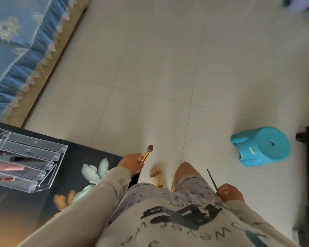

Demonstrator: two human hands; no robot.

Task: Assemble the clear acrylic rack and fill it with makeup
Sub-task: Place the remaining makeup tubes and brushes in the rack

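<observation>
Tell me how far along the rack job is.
Done: the clear rack stands assembled on the floral table, pink items in its lower tiers. In hand: left hand grips a gold-handled brush, right hand a thin dark stick. Left: both need racking; the upper tiers look empty.

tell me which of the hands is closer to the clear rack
Left. The left hand, gripping a brush, is right of the rack; the right hand, pinching a thin dark stick, is across the body, farther away.

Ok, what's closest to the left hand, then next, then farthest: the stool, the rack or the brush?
1. Brush: held in the left hand.
2. Rack: to its left, on the table.
3. Stool: far right, on the floor.
</observation>
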